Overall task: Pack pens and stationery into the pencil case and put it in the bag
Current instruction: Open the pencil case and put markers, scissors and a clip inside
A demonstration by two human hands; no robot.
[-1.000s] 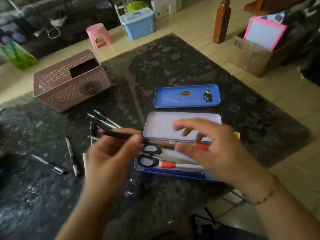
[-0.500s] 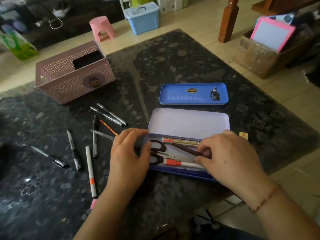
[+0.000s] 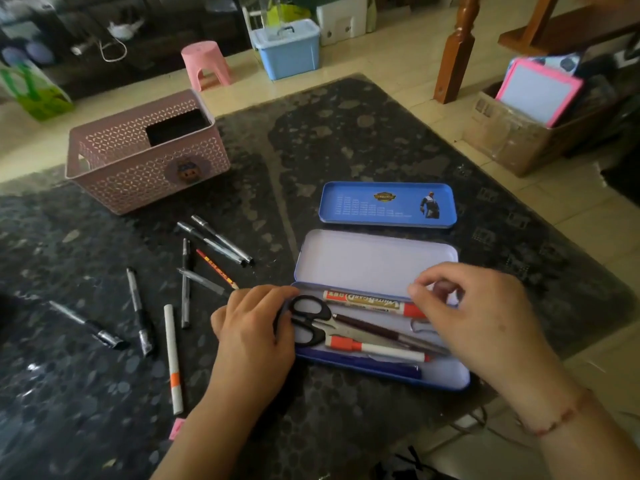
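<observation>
- Since half a second ago, my right hand has lifted off the brown pen, which now lies loose and slanted in the case, over the scissors' blades.
- Right hand hovers over the case's right end, fingers loosely curled, thumb and forefinger close together; whether they pinch anything I cannot tell.
- Left hand rests at the case's left end, fingers bent against its wall, thumb by the scissors handles.
- Case sits open on the table in front of me, its pale lid tipped back.
- Inside, from far to near: a whiteboard marker with a red cap along the back wall, the black-handled scissors at left, the brown pen, a white marker with a red cap, and a dark blue pen along the front wall.
- Just behind the case lies a blue tray, flat, printed side up.
- Left of my left hand, loose on the table: a white pen with an orange band, several black and silver pens, and a red pencil.
- Farther left lie two more dark pens, one with a silver clip.
- A pink eraser lies near my left forearm.
- A pink basket stands at the table's far left.
- On the floor beyond: a pink stool, a blue box, and a cardboard box at right.
</observation>
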